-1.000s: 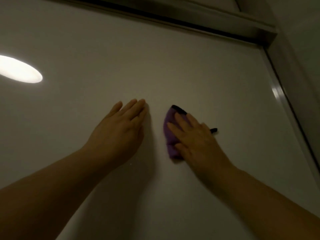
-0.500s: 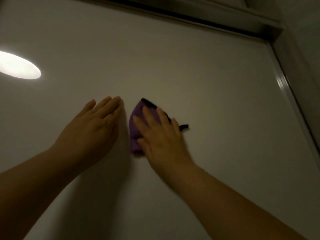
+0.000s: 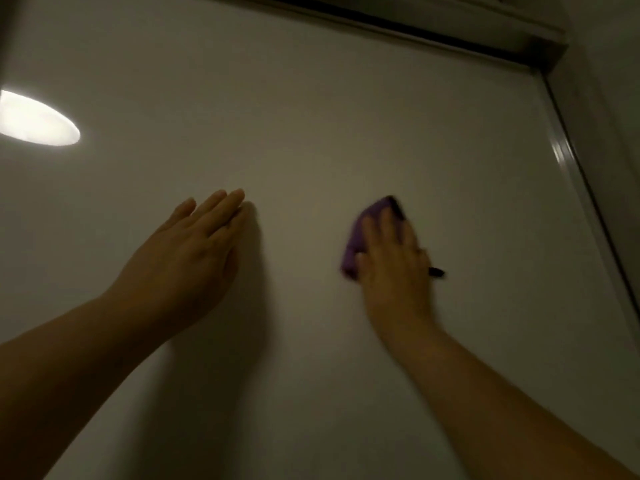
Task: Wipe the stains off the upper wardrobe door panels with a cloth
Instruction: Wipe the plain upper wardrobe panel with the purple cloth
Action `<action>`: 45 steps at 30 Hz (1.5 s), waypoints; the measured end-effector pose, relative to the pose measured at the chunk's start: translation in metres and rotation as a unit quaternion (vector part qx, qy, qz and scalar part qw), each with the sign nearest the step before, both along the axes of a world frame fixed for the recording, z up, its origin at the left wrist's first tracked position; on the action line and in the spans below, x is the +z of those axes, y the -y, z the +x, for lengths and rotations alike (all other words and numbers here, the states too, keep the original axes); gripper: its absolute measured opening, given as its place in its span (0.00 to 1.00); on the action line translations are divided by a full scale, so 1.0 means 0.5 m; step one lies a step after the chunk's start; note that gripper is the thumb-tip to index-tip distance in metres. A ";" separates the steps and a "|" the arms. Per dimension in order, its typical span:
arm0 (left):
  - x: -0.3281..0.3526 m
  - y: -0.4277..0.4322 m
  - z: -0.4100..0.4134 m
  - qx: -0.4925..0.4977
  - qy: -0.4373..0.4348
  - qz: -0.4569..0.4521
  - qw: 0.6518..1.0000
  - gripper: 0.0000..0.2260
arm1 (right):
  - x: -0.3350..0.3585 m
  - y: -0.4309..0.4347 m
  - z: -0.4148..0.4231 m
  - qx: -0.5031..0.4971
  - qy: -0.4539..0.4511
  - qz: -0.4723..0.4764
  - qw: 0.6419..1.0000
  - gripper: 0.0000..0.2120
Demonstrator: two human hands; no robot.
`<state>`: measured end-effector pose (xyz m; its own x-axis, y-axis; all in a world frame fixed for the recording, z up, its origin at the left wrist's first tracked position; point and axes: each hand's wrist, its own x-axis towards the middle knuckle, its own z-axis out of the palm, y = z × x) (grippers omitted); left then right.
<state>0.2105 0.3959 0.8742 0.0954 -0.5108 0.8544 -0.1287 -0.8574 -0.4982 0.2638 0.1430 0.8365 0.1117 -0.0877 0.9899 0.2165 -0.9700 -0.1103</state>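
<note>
A pale, glossy door panel (image 3: 329,116) fills almost the whole view, seen from below in dim light. The left hand (image 3: 188,258) lies flat against the panel left of centre. Its fingers are straight and close together, pointing up and to the right, and it holds nothing; it throws a dark shadow on the panel just to its right. The right hand (image 3: 394,268) is well apart from it, right of centre, and presses a purple cloth (image 3: 355,247) against the panel with its fingers stretched out over the fabric rather than curled round it. The cloth shows past the fingertips and along the left side of the hand. A dark edge of the cloth shows at the top by the fingertips, and a small black bit sticks out on the right of the hand. The right hand and the cloth are slightly blurred. Both bare forearms reach up from the lower corners. A bright oval reflection (image 3: 34,119) of a lamp sits on the panel at the far left. A dark rail (image 3: 415,19) runs along the top of the panel, and a shiny metal strip (image 3: 568,161) runs down its right edge. No stains can be made out on the panel in this light.
</note>
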 end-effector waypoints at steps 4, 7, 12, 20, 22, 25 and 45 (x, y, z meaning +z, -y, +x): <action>-0.009 0.026 0.003 -0.010 -0.010 -0.009 1.000 0.26 | -0.078 -0.077 -0.026 -0.003 0.010 -0.175 0.985 0.25; -0.020 0.049 0.007 -0.007 -0.018 -0.006 1.000 0.26 | -0.112 -0.011 -0.011 -0.001 0.004 -0.278 0.960 0.25; -0.045 0.056 0.002 0.010 -0.042 -0.013 0.999 0.27 | -0.120 0.162 0.022 -0.014 -0.023 -0.199 0.980 0.25; -0.088 -0.014 -0.029 0.054 -0.065 -0.027 0.996 0.26 | -0.145 0.156 0.018 0.015 -0.060 0.126 0.990 0.27; -0.097 -0.031 -0.034 0.058 -0.067 -0.032 0.996 0.26 | -0.150 0.094 0.010 0.020 -0.057 0.131 0.990 0.27; -0.106 -0.048 -0.044 0.055 -0.063 -0.038 0.996 0.26 | -0.174 -0.013 -0.004 0.014 -0.048 0.079 0.996 0.27; -0.106 -0.209 -0.066 0.028 -0.043 0.016 0.999 0.25 | -0.276 -0.480 -0.098 0.050 -0.088 -0.161 0.982 0.33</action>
<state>0.1777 0.5005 0.8213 0.1973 -0.5298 0.8249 -0.1237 -0.8481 -0.5151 0.2146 0.3830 0.6985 0.2764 0.2459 0.9290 0.3165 -0.9361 0.1536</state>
